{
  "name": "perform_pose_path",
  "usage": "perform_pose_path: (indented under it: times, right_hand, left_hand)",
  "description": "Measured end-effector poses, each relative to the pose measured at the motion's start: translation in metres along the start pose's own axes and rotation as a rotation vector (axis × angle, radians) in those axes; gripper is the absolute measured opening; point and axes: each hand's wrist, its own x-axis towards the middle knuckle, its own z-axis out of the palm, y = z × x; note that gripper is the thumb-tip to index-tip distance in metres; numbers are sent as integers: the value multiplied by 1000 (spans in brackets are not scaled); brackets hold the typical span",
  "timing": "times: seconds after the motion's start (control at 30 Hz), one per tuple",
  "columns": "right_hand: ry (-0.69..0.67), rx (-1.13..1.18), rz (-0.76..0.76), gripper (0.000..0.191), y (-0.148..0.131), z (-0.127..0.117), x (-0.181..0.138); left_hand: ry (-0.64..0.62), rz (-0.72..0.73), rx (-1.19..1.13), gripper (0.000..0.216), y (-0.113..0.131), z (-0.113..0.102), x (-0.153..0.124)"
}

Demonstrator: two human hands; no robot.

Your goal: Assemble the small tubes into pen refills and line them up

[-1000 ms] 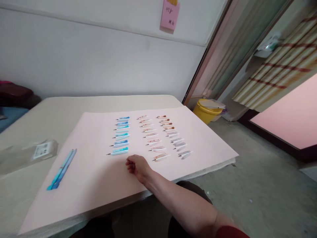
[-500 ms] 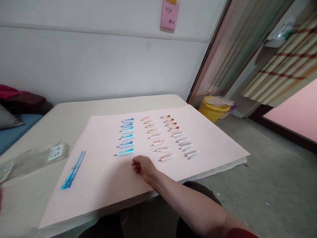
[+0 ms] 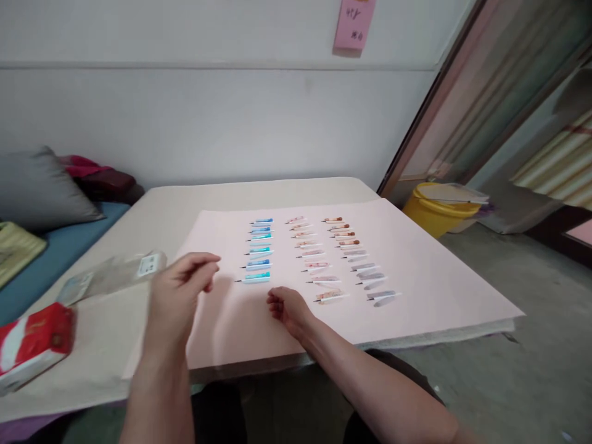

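Note:
My right hand [image 3: 287, 306] rests on a pale pink sheet [image 3: 430, 271], fingers curled into a loose fist with nothing showing in it. It lies just in front of three columns of small capped pen tips: a blue column [image 3: 259, 250], a patterned middle column [image 3: 312, 259] and a brown-to-grey right column [image 3: 358, 256]. My left hand [image 3: 180, 293] is raised over the sheet's left edge. Its fingers are loosely bent, its thumb is apart from them, and it holds nothing I can see. It hides the sheet's left part.
The sheet covers a beige table [image 3: 194, 194] against a white wall. A clear plastic packet [image 3: 115, 274] and a red-and-white pack [image 3: 32, 342] lie at the table's left. A grey pillow [image 3: 41, 191] is beyond them. A yellow bucket [image 3: 435, 213] stands on the floor at the right.
My left hand has come into view from below and now covers the spot where two blue pens lay. The view has swung left. My right hand has stayed in place.

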Motion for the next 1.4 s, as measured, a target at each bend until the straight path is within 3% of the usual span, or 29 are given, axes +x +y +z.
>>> perform_pose_path:
  times: [0.13,0.23,0.4,0.5,0.73,0.97,1.23,1.3,1.4]
  right_hand:
    - [-55,-60,-11,10,-10,0,-6]
    - [-129,-296,-197,13,-29,-4,-9]
    - [-68,-832,-534,10,-53,-15,-4]
    - [-45,-1099,-598,13,-54,-18,-5]
    - [57,-1558,-554,22,-43,-13,-14]
    - [41,-1710,-578,24,-31,-13,-8]
    - [17,-1794,-589,17,-17,-4,-4]
    - [45,-1758,-606,15,-19,-5,-2]
    - [102,-1684,-624,12,-26,-6,-1]
  left_hand:
    - [-296,-70,472,13,-38,37,19]
    - [-441,-13,761,19,-58,60,16]
    - [-621,145,864,28,-69,84,3]
    - [-694,131,902,28,-72,89,1]
    - [-681,70,975,28,-74,90,4]
    - [-673,31,956,26,-77,88,5]
    - [-721,88,883,19,-69,79,5]
    - [-651,62,784,15,-65,76,9]
    - [-398,-68,548,30,-62,72,15]
